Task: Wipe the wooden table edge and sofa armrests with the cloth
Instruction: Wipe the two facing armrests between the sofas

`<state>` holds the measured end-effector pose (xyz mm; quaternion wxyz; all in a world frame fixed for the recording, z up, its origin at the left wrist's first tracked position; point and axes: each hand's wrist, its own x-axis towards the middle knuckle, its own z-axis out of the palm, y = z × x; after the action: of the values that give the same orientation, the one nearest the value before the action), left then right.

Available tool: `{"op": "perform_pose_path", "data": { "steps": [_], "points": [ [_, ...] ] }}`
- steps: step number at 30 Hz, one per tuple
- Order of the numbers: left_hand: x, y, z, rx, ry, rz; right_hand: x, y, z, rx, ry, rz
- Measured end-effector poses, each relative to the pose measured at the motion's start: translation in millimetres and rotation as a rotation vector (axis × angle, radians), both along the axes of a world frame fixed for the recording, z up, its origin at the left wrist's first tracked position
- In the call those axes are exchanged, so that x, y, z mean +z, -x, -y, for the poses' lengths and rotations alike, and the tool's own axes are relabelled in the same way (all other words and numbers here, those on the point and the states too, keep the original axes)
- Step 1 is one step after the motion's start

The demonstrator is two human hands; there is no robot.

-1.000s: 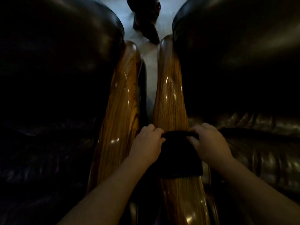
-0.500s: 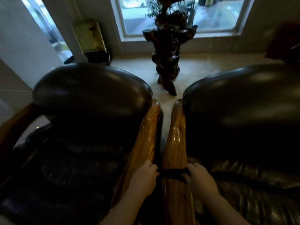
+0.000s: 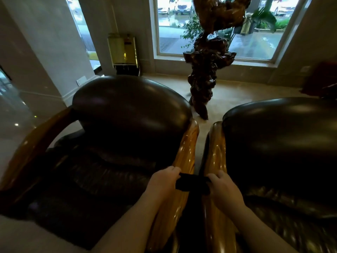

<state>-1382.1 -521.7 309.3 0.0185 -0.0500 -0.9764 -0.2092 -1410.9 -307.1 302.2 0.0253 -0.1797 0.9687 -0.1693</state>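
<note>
Head view: the cloth has slid off the right armrest and now bridges the gap toward the left armrest, pulled taut. Left hand is fisted on the cloth's left end, right hand clenched on its right end, likely stretching it flat to rub both rails. The carved sculpture stands well beyond the cloth.
</note>
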Motion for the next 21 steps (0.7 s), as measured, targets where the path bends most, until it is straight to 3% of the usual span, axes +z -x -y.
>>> {"op": "perform_pose_path", "data": {
  "steps": [11,21],
  "points": [
    [-3,-65,128,-0.142,0.120,-0.140,6,-90,129,-0.058,-0.021,-0.048],
    [-33,-77,145,-0.193,0.041,-0.059,-24,-118,146,-0.162,-0.054,0.010]
  ]
}}
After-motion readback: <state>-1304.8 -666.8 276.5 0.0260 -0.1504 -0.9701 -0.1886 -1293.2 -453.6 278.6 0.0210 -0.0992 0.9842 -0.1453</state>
